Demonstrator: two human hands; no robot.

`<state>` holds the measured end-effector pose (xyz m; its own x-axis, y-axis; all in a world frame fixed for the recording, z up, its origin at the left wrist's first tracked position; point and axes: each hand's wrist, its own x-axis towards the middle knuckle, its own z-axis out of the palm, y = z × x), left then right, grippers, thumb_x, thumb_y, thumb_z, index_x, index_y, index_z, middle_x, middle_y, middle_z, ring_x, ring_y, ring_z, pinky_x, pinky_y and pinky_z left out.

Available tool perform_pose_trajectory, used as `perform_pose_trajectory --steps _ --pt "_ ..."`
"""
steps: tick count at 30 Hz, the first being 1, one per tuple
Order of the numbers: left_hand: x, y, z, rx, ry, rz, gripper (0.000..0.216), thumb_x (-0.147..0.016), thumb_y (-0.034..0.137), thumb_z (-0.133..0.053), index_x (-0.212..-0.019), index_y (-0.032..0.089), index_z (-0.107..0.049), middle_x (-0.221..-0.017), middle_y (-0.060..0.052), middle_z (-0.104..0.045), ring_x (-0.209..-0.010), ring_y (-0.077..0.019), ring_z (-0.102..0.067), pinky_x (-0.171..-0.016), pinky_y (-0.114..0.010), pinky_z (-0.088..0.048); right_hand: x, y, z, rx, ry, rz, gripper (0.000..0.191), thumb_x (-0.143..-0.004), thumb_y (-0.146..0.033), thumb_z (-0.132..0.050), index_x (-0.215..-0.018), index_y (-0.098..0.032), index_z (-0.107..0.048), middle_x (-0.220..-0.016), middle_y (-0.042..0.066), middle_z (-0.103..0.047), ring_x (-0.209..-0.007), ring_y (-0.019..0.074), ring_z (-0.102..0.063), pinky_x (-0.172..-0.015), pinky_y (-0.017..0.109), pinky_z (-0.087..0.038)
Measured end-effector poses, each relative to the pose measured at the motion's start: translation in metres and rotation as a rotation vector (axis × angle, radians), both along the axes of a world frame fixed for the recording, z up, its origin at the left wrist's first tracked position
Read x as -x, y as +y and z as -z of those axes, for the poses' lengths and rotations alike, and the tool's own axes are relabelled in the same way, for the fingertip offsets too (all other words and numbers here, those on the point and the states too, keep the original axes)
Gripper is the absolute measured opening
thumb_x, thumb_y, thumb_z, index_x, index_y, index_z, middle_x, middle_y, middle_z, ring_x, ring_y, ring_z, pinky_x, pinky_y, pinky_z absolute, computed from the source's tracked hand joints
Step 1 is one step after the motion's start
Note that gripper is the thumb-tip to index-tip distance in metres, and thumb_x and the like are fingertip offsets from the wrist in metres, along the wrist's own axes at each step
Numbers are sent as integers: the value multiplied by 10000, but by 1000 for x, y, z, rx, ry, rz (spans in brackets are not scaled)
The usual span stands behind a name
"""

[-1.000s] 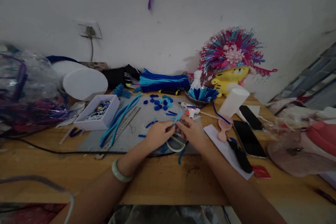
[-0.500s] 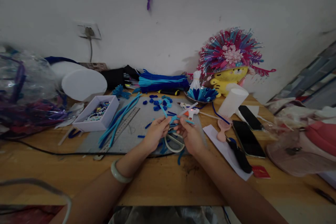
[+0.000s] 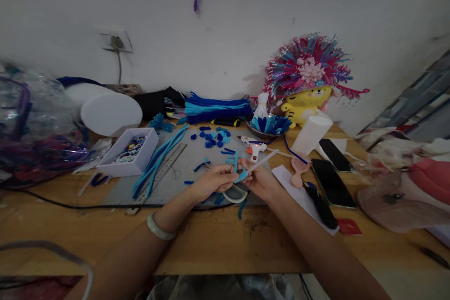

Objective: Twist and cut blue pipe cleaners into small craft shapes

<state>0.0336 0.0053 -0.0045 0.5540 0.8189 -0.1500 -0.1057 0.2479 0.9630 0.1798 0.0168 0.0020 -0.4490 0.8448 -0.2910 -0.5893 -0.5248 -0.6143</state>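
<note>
My left hand (image 3: 216, 180) pinches a light-blue pipe cleaner piece (image 3: 242, 176) over the grey cutting mat. On its other side the fingers of my right hand (image 3: 260, 180) are closed on the same bent, fuzzy piece. A pale translucent stick (image 3: 262, 161) slants up and right from my right hand; how it is gripped is hidden. Beneath both hands lie scissors (image 3: 235, 195) with white handles, partly covered. Just beyond is a white glue gun (image 3: 258, 150) with an orange trigger. Dark and light blue cut pieces (image 3: 213, 138) are scattered farther back on the mat.
Left of the hands are long blue pipe cleaners (image 3: 158, 161), a steel ruler (image 3: 160, 176) and a white box (image 3: 124, 168) of beads. To the right lie a pink hairbrush (image 3: 298, 171) and phones (image 3: 332, 183). A black cable (image 3: 80, 206) crosses the table front.
The light-blue piece has been turned and lowered slightly between my fingers. The pale stick has swung down and to the right with my right hand.
</note>
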Motion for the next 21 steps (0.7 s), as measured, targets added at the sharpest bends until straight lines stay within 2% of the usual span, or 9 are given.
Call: perform_pose_trajectory --steps 3,7,10,14,18,21 --pt "1 2 0 -37 60 12 290 -685 395 -604 -644 148 -456 -457 85 -299 -400 -25 -186 -406 -209 -89 0 1 -1 -78 -74 -23 160 -657 -117 -640 -533 -112 -540 -479 -45 -477 -361 -9 -312 -301 71 -229" --pt "-1 7 2 -137 94 -195 310 -702 424 -567 -624 166 -414 -491 83 -292 -427 -39 -226 -417 -191 -155 2 1 -2 -26 -88 153 62 -669 -80 -603 -637 -131 -586 -567 -34 -545 -422 11 -412 -389 91 -358" --pt "0 11 4 -247 168 -309 289 -713 424 -537 -636 173 -416 -521 74 -322 -460 -56 -270 -440 -187 -214 4 -1 -2 -13 -88 151 105 -658 -47 -556 -682 -139 -603 -634 -16 -590 -555 50 -527 -557 149 -465" --pt "4 11 3 -421 324 -295 241 -730 370 -512 -614 169 -446 -542 57 -351 -511 -80 -317 -476 -195 -257 5 -4 -2 -132 -191 84 40 -627 -105 -623 -656 -127 -610 -610 -19 -588 -571 56 -530 -582 161 -445" --pt "5 8 0 -545 415 -285 201 -766 355 -464 -694 175 -517 -587 33 -450 -570 -111 -400 -545 -213 -315 8 -3 2 -169 -273 150 118 -581 -157 -683 -552 -130 -571 -547 -37 -557 -509 46 -484 -538 170 -404" --pt "5 7 -2 -625 453 -329 204 -792 335 -424 -718 191 -549 -627 9 -516 -624 -140 -455 -610 -233 -341 10 -1 1 -153 -258 230 123 -567 -149 -679 -530 -142 -561 -519 -47 -536 -497 52 -469 -522 182 -390"
